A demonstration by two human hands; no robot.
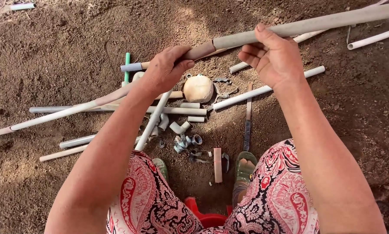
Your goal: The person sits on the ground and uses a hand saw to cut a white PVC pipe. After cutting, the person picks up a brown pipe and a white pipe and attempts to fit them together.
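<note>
Above bare brown soil, gripped at a joint: long dusty grey plastic pipe (289,27), left hand (164,71) clenched around brownish coupling end, right hand (272,56) wrapped under it; scattered pale pipe offcuts (190,112) below.

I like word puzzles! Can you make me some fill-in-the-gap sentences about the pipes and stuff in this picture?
1. The left hand and right hand both grip one long ____.
2. The loose pipe pieces lie on bare brown ____.
3. The round ball on the ground is pale tan, and the thin upright stick near it is ____.
4. The stool under the person is ____.

Missing words: pipe; soil; green; red
</note>
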